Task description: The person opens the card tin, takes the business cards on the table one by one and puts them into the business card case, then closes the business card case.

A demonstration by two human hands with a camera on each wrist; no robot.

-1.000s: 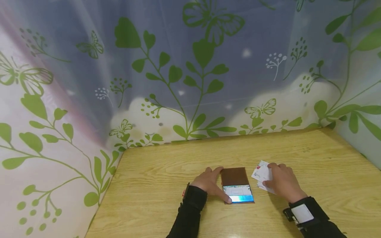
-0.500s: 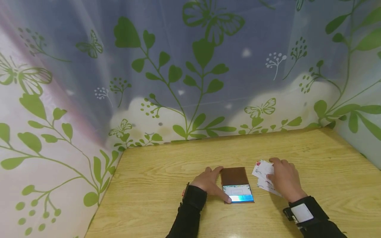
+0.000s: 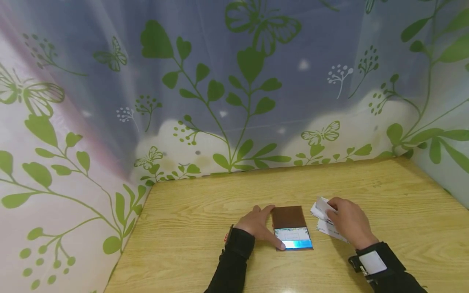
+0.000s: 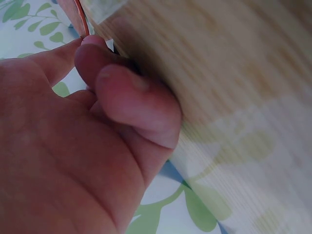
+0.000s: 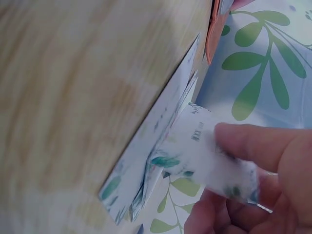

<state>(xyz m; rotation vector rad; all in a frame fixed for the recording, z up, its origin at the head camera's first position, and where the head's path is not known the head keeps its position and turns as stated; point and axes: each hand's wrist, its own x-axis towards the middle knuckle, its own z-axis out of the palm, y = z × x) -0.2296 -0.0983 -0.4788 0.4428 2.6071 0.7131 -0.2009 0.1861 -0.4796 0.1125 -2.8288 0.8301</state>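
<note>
The left hand [image 3: 255,226], thumb spread, holds a flat brown holder [image 3: 288,217]; the right hand [image 3: 352,224] pinches a thin white card [image 5: 187,151].

The cards [image 5: 187,148] look papery, the holder [image 3: 287,217] matt (its strip [image 3: 299,244] glossy).

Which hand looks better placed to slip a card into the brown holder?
Probably the right hand: it pinches a white card beside the brown holder. The left hand touches the holder's left side and seems better suited to steadying.
</note>
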